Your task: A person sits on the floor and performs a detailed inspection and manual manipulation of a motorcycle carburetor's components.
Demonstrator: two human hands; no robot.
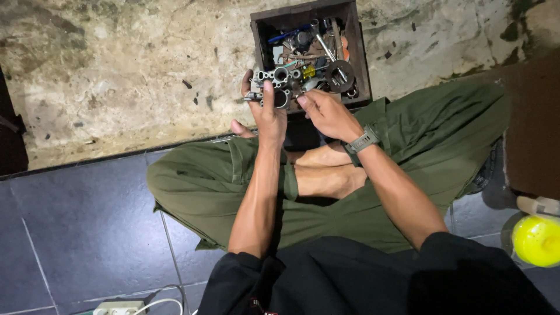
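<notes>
I am sitting cross-legged on the floor, and I am holding a grey metal part (279,86) up in the upper middle of the frame, just in front of the near edge of the dark wooden toolbox (359,58). The part is a cast block with several round bores showing on its face. Its long axis is running roughly left to right across the frame, tilting slightly up toward the right, so one end is pointing at the frame's left and the other at the box.

My left hand (265,114) is the one doing the carrying: its grip is pressing together around the part from below, thumb lying up over the near face and fingers curling round the far left end. My right hand (328,114) is just beside the part's right end, fingertips bunching loosely toward it; I cannot tell whether they are touching the metal or stopping just short. So the part is lying straight above the left grip and to the left of the right one.

The box behind is full of mixed tools and metal bits. A yellow round object (536,239) is sitting at the lower right edge, well apart from both hands.
</notes>
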